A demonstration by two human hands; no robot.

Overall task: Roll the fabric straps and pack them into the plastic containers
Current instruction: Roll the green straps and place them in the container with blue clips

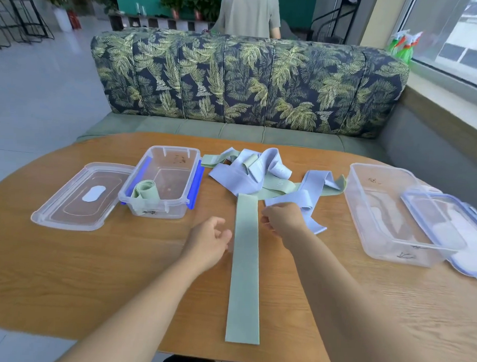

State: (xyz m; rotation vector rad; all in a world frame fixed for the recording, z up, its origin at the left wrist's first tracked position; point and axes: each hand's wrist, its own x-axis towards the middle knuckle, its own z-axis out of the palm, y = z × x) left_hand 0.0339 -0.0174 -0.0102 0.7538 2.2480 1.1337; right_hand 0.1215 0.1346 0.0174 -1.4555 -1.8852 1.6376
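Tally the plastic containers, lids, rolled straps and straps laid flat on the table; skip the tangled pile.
Plastic containers: 2, left and right
Lids: 2, left and right
Rolled straps: 1, in the left container
Straps laid flat: 1
Total: 6

A long sofa [247, 80] fills the middle of the view, its backrest covered in a dark palm-leaf print above a plain grey-green seat. Just in front of the sofa stands a rounded wooden table [118, 271]. Behind the sofa a person in a beige shirt [249, 11] stands with their back turned. Potted plants [172, 0] line a low shelf behind the sofa. At the sofa's right end, green spray bottles [404, 44] sit on the sill of a window [456, 40]. Left of the sofa lies pale tiled floor [39, 95], with black metal stools [20, 15] and a red fire extinguisher [75, 20] beyond.
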